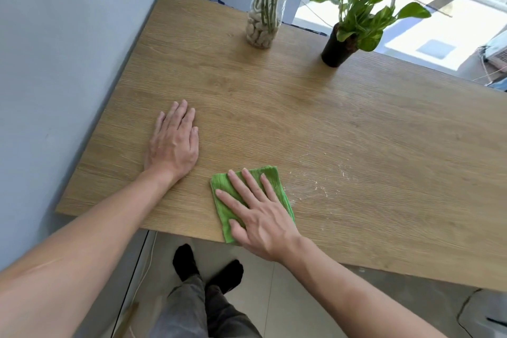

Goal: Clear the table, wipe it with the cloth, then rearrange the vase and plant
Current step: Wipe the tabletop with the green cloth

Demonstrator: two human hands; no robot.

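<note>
Flat: right hand (pixel 260 217) on cloth (pixel 223 211), fingers spread.

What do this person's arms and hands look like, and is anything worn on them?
Both arms are bare as far up as the picture shows: no sleeves in view. The left hand and right hand wear no gloves, and no rings, watch or bands show. The nails look short. Lower down, the person wears grey trousers and black socks.
</note>
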